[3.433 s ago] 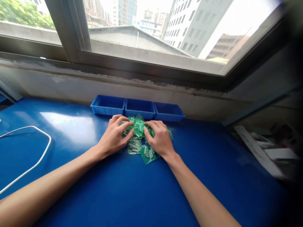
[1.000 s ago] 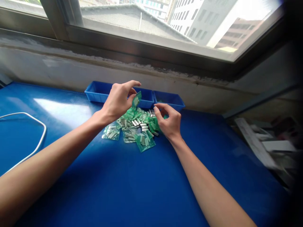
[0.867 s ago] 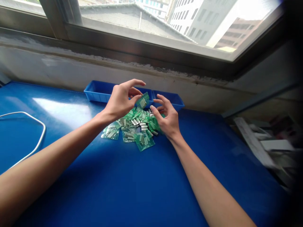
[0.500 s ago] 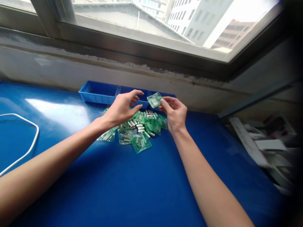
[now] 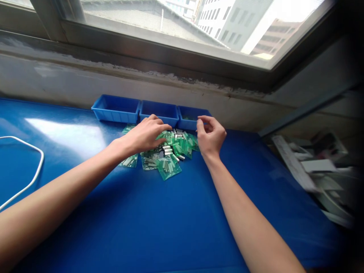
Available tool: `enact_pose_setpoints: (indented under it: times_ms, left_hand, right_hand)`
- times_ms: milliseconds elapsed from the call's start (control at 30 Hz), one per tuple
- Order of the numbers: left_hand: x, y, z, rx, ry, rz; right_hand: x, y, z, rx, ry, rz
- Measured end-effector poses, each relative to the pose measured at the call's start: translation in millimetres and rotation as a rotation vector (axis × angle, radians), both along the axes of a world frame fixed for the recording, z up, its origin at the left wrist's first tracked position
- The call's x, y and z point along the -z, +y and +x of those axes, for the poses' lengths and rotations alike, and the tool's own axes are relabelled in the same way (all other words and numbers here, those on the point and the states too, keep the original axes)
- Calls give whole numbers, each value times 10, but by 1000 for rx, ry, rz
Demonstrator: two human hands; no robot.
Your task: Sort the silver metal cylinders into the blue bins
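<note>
A pile of small green plastic bags point(image 5: 168, 167) with silvery and dark pieces lies on the blue table. My left hand point(image 5: 148, 133) is over the pile's left side, palm down, fingers apart, with nothing visible in it. My right hand point(image 5: 210, 135) is beside the right bin, its thumb and forefinger close together and no bag showing between them. Behind the pile stand three blue bins in a row: the left one point(image 5: 118, 115), the middle one point(image 5: 159, 110) and the right one point(image 5: 186, 123), where something greenish shows inside.
A white cable point(image 5: 41, 159) curves over the table point(image 5: 159, 227) at the left. Behind the bins run a wall and a window frame point(image 5: 159, 53). Blurred white objects point(image 5: 318, 166) lie beyond the table's right edge.
The green bag has left my right hand's fingers, and something greenish now shows in the right bin. My left hand has lowered onto the pile area. The view has shifted slightly.
</note>
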State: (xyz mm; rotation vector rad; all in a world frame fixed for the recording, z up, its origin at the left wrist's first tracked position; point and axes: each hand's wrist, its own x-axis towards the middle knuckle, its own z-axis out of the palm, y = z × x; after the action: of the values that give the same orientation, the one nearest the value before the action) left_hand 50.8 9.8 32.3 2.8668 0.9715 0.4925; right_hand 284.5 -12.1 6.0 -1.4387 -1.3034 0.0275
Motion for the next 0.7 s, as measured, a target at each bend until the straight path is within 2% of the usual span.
enact_pose_setpoints:
  times_ms: [233, 433, 533, 700]
  left_hand:
    - [33, 40, -22, 3, -20, -11]
    - [76, 56, -29, 17, -12, 57]
    - [62, 71, -22, 29, -127, 38]
    - [-47, 70, 24, -37, -453, -125]
  right_hand:
    - [43, -94, -153, -127, -163, -1]
    - [78, -95, -183, -275, -304, 21]
    - [77, -100, -195, -278, -332, 18]
    - [57, -122, -213, -275, -302, 48]
